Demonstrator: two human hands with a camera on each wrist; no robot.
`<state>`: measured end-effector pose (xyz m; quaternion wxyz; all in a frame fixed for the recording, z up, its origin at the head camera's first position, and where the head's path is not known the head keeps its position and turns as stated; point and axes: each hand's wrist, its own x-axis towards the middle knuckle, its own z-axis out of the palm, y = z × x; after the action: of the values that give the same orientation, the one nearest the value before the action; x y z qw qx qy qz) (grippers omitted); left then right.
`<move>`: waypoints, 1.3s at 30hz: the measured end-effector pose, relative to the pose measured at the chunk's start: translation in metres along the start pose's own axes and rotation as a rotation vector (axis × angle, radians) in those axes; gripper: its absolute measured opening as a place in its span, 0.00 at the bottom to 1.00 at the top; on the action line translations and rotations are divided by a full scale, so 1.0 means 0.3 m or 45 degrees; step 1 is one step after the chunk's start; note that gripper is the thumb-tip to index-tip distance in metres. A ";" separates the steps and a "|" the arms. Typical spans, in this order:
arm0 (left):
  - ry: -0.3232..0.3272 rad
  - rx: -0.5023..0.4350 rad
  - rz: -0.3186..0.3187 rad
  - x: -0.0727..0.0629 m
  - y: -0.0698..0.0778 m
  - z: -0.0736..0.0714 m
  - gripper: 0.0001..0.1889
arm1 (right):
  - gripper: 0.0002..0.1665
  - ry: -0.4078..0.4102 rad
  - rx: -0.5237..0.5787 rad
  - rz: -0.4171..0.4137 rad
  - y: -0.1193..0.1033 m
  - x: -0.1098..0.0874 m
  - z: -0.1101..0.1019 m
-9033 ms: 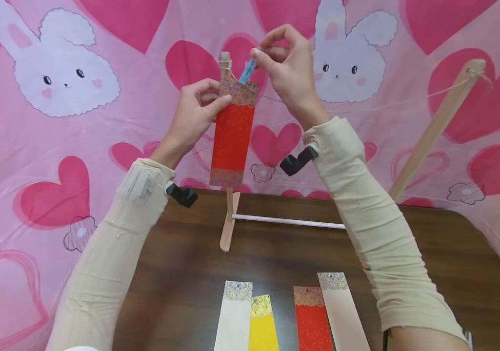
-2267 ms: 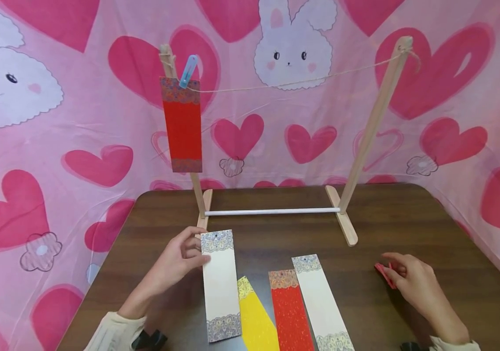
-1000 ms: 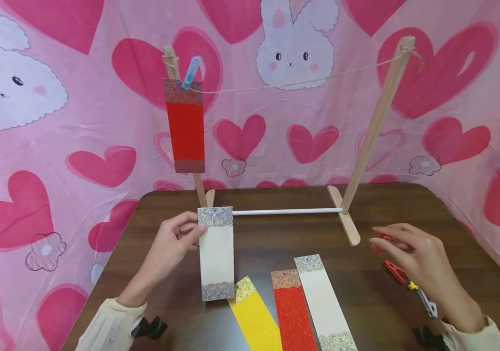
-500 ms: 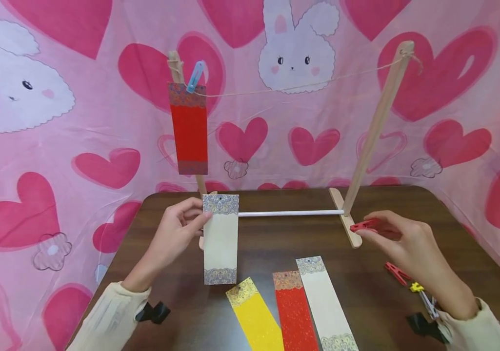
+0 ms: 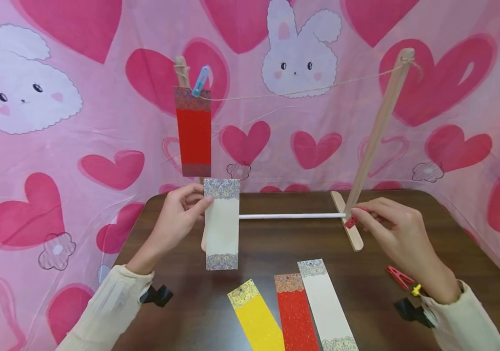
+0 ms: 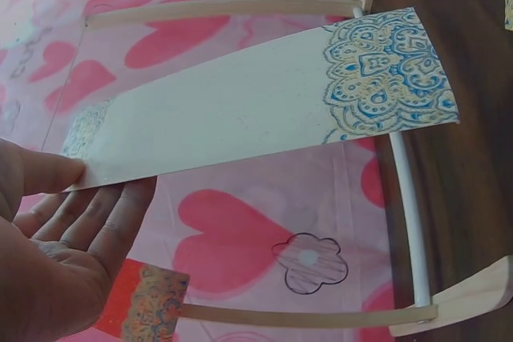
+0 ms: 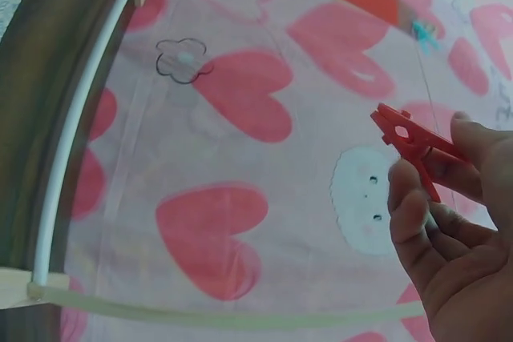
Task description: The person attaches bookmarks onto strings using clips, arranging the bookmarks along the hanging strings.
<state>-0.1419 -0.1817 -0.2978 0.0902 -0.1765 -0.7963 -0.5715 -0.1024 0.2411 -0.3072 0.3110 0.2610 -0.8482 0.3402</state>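
pinching red clothespin (image 7: 413,148): right hand (image 5: 396,229) | yellow card (image 5: 259,319): bottom cut off

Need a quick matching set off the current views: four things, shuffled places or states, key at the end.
Things:
1. Blue clothespin
2. Left hand
3. Yellow card
4. Right hand

Places or states:
A. Lies on the table
B. Pinches a red clothespin
C. Holds a white card with patterned ends
D. Sits at the top of the hanging red card

Pairs: 1-D, 2-C, 3-A, 4-B
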 end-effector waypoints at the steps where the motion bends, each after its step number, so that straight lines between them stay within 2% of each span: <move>1: 0.005 0.005 0.006 0.005 0.003 -0.003 0.11 | 0.14 0.002 0.005 -0.009 -0.002 0.007 0.003; 7: 0.021 0.051 0.025 0.042 0.019 -0.023 0.12 | 0.15 0.021 0.031 -0.119 -0.014 0.059 0.026; 11: 0.029 0.066 0.035 0.069 0.027 -0.032 0.12 | 0.27 -0.014 0.042 -0.198 -0.026 0.097 0.039; 14: 0.036 0.060 0.036 0.082 0.035 -0.032 0.12 | 0.38 -0.056 0.024 -0.205 -0.038 0.121 0.045; 16: 0.041 0.058 0.035 0.088 0.040 -0.032 0.12 | 0.40 -0.065 -0.003 -0.201 -0.047 0.134 0.048; 23: 0.054 0.052 0.044 0.114 0.055 -0.031 0.12 | 0.30 -0.078 0.013 -0.213 -0.086 0.178 0.057; 27: 0.061 0.039 0.074 0.137 0.062 -0.037 0.12 | 0.32 -0.083 0.011 -0.269 -0.110 0.214 0.061; 31: 0.069 0.030 0.092 0.158 0.071 -0.043 0.12 | 0.35 -0.085 0.025 -0.266 -0.131 0.258 0.069; 39: 0.081 0.025 0.147 0.207 0.098 -0.050 0.12 | 0.27 -0.043 0.068 -0.279 -0.153 0.356 0.085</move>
<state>-0.1886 -0.1764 -0.2457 0.1500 -0.2030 -0.7872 -0.5627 -0.1530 0.1684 -0.2275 0.3250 0.3660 -0.8104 0.3221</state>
